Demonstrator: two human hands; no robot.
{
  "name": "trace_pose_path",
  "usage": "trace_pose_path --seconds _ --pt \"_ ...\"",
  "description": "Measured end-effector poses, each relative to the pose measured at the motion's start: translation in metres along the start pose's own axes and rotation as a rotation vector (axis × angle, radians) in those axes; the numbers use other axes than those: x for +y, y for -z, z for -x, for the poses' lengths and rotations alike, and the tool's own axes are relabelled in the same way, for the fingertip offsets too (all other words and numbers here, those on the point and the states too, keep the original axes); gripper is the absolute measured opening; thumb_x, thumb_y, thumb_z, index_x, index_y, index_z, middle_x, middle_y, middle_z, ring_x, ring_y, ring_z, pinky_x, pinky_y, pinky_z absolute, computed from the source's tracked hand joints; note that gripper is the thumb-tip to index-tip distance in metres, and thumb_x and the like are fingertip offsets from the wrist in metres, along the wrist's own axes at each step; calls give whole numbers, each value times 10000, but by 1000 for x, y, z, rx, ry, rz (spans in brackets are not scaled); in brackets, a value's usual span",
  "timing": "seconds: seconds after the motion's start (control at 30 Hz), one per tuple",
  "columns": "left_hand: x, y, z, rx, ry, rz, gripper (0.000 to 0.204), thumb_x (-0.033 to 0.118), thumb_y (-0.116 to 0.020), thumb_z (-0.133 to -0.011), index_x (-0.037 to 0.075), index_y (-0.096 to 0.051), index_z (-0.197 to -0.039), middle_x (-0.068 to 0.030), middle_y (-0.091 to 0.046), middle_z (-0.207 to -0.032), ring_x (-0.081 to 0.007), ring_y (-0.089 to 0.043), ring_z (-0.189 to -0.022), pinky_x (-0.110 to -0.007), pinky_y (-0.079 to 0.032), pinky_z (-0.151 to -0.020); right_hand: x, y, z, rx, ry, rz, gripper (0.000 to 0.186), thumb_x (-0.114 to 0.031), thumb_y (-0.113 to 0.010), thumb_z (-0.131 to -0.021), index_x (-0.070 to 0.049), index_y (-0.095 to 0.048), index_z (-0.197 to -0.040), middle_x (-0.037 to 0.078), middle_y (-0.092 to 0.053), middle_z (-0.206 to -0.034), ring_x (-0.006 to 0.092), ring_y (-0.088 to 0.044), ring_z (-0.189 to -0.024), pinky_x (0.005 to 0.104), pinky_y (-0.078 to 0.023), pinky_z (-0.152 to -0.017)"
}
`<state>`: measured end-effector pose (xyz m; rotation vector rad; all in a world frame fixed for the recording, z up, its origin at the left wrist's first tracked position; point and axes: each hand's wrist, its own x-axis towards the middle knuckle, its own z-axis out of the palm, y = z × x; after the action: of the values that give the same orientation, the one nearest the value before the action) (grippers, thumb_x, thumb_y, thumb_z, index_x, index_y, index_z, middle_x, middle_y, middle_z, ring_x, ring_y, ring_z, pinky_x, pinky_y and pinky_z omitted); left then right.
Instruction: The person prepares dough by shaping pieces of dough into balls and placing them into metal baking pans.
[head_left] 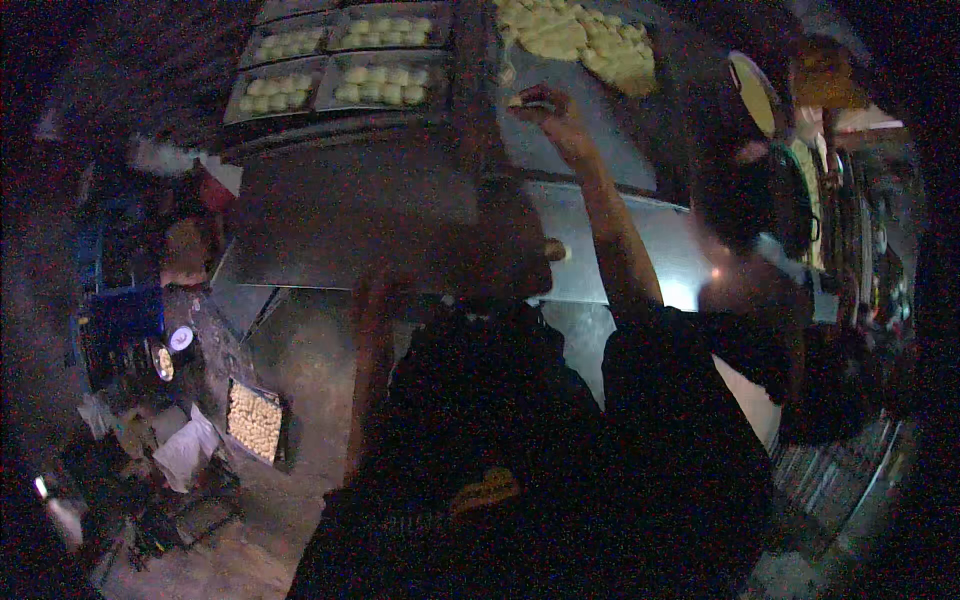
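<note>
In the head view, pale yellow dough (618,55), lumpy with smoother patches, lies heaped at the far end of a grey tray (610,150). Over the tray's left side, the right hand (548,108) has its fingers narrowed on a small pale bit (515,101). Shadow hides the left hand's (386,286) fingers; I cannot tell their state.

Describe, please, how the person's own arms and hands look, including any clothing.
The right hand looks gloveless; the right forearm is bare, with no watch visible. The dark sleeve ends near the elbow. The left forearm also looks bare, but the left hand is lost in shadow.
</note>
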<state>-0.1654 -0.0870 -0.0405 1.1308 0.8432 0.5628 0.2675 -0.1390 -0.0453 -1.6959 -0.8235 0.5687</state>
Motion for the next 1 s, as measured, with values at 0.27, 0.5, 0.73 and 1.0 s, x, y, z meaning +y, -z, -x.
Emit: trace_pose_path --seconds 0.27,0.5,0.73,1.0 --pt "32 -162 -18 -329 -89 -72 409 135 -575 -1005 33 -459 -1383 -153 -558 -1309 -261 -596 -1151 -407 -489 -1003 -111 -30 208 154 -135 140 371 -44 -804 -764 -68 -661 -1105 83 -679 -1136 192 -642 -1039 328 -537 -850" --pt "15 -229 4 -550 -227 -165 228 195 -645 -959 95 -670 -1162 -89 -585 -1308 -273 -580 -1188 -396 -478 -1000 -87 39 270 517 153 284 351 -31 -799 -786 -61 -687 -1118 89 -685 -1135 200 -672 -998 337 -560 -873" --pt "53 -257 12 -884 -1257 -620 383 389 -650 -932 113 -666 -1198 -118 -517 -1433 -344 -565 -1234 -411 -485 -1004 -91 44 323 319 -101 -393 442 6 -749 -837 -19 -517 -1212 113 -659 -1097 210 -647 -994 340 -542 -882" --pt "30 -294 43 -1099 -1047 -419 673 401 -726 -868 143 -374 -1381 -154 -319 -1541 -380 -481 -1311 -471 -444 -1042 -121 97 327 -95 -217 -854 147 -188 -685 -944 -47 -725 -964 15 -718 -920 111 -649 -908 302 -512 -836"
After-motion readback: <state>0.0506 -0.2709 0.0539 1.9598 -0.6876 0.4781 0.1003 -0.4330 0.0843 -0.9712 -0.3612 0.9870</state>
